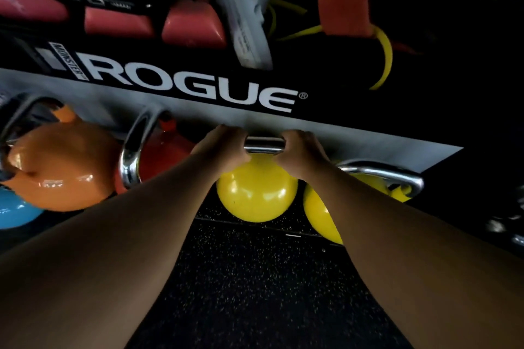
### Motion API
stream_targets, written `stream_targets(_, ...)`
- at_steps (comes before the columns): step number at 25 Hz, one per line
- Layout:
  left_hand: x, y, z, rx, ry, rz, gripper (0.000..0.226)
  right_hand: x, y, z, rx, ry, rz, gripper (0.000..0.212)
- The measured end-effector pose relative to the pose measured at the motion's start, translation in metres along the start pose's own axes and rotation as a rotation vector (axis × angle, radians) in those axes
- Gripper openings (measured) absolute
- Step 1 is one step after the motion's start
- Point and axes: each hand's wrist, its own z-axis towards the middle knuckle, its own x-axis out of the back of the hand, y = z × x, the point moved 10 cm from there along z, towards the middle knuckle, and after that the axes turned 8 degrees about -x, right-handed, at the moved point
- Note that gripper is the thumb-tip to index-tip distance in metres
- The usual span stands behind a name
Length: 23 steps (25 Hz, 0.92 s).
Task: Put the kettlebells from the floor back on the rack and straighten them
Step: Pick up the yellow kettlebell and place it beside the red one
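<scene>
While both hands wrap the chrome handle (264, 145), the yellow kettlebell (256, 190) hangs at the lip of the rack's lower shelf (255, 225), tucked under the black ROGUE beam (198, 85). Left hand (219, 149) takes one corner of the handle, right hand (297, 151) the other, and each grip is curled tight round the steel, fingers pressed together, only a short shine of bar showing between them. A two-handed hold makes sense here: a heavy ball, a low shelf, arms stretched long. Whether the base is down on the shelf or a touch above it, I cannot tell. Just beside it on the right sits a second yellow bell (320, 215), its handle (382, 174) skewed off line. To the left, a red bell (161, 156) with its handle turned side-on, then an orange bell (59, 170), and a blue one (14, 214) at the edge. So the row reads as filling up but untidy. This looks like the placing step, with straightening of those turned handles likely still to come. The speckled floor (255, 286) below shows no bells in view.
</scene>
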Motion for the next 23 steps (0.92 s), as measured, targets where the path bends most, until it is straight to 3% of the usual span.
stream_targets(8,0.001,0.008,0.013,-0.028,0.042,-0.034,0.034,0.005,0.009,0.008,-0.017,0.11,0.0,0.039)
stream_targets(16,0.015,0.019,-0.001,-0.081,0.16,-0.055,0.029,0.001,0.005,0.003,0.01,0.028,0.013,0.042)
stream_targets(20,0.009,0.048,-0.02,-0.22,0.136,0.116,0.066,0.005,0.007,-0.023,0.076,0.021,0.05,0.059)
stream_targets(23,0.002,0.074,-0.034,-0.226,0.118,0.233,0.087,0.027,0.024,-0.054,0.108,0.078,0.074,0.061)
